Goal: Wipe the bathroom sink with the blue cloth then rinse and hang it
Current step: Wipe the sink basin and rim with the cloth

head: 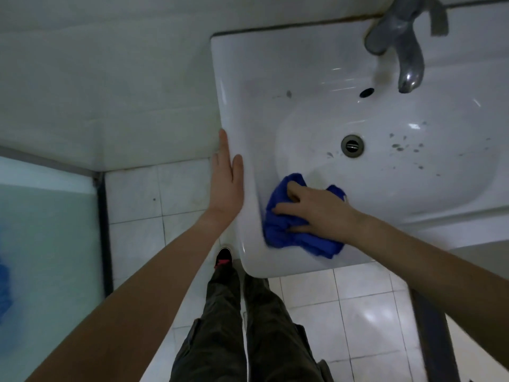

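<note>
Here the left hand (227, 186) lay flat against the outer left side of the sink (248, 78), its fingers (223, 144) straight and close together, holding nothing, the thumb resting on the rim. The right hand (316, 210) sat on top of the blue cloth (281, 224), its fingers (292, 188) spread a little and bent down into the bunched fabric, gripping it against the porcelain.

The cloth lay on the sink's near left corner, across the rim where it slopes into the basin, just beside the left hand but apart from it. Folds of it stuck out past the right hand's fingertips toward the basin and behind the wrist toward the near edge.

Beyond the cloth the basin stood open: the drain (352, 144) in the middle, dark specks (399, 146) to its right, an overflow hole (367, 92) above it, and the tap (407, 64) overhanging the far rim. Below the sink's near edge were the tiled floor (358, 307) and one shoe (223, 257).
</note>
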A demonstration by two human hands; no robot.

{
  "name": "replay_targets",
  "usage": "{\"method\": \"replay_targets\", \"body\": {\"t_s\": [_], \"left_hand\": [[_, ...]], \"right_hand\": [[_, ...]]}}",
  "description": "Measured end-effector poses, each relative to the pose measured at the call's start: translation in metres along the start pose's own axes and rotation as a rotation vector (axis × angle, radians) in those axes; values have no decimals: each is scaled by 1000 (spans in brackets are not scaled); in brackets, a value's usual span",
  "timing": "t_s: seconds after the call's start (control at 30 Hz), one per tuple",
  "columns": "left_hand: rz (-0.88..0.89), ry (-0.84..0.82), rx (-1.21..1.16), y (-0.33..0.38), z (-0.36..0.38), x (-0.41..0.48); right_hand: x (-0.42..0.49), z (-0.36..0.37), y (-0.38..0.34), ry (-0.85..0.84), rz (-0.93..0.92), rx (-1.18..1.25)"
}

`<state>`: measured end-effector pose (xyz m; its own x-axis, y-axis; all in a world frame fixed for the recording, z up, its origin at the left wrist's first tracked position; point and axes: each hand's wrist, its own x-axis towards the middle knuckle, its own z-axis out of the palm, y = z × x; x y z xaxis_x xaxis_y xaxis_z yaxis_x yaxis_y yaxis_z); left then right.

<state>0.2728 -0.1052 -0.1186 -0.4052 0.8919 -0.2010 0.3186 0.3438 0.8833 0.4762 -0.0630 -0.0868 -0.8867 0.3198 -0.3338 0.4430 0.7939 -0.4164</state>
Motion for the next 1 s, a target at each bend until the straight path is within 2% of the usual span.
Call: {"method": "replay_targets", "body": {"t_s": [0.13,0.27,0.4,0.57,0.73,0.9,1.0], "left_hand": [[3,-23,-8,1,-1,-1],[21,-18,45,-3,2,3],[10,-9,67,-6,3,3],[9,-21,39,-5,1,3],[31,-29,46,-8,2,4],[3,-36,15,-5,1,3],[0,-35,29,-7,2,4]], "right_hand": [[-8,-13,25,-120,-102,-33],[9,1,11,-61,-147,25],[17,12,-1,-24,-83,106],[3,0,9,-104,-50,147],[-22,4,25,-38,85,190],[6,10,-4,5,41,121],[-1,4,5,-33,14,103]]}}
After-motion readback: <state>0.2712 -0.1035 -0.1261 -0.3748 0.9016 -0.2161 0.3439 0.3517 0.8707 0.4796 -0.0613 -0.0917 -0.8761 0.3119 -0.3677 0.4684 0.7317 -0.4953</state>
